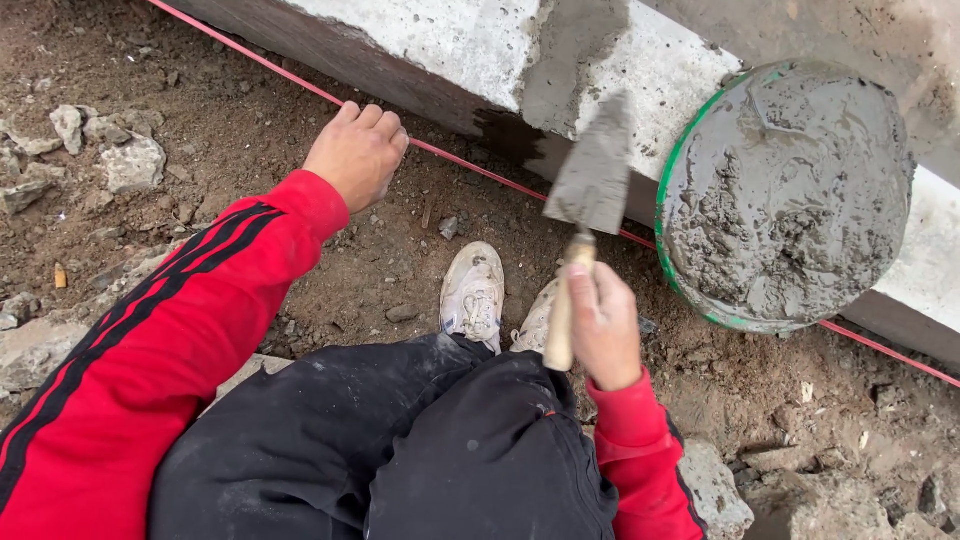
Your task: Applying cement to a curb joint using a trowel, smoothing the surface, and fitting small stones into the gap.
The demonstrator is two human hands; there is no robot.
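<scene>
My right hand [603, 325] grips the wooden handle of a trowel [595, 180], whose grey, mortar-smeared blade points up toward a concrete block [470, 40]. My left hand [357, 152] rests as a loose fist on the dirt, just below a taut red string line [450, 158]; it holds nothing. To the right sits a green-rimmed basin [672, 180] full of wet grey mortar [790, 190]. A patch of mortar is spread on the block above the trowel blade. Both arms wear red sleeves.
I crouch on brown dirt, with dark trousers and two dusty white shoes [473, 295] below the trowel. Broken stones [130, 160] lie at the left, more rubble [715, 490] at the lower right. The concrete block runs diagonally along the top.
</scene>
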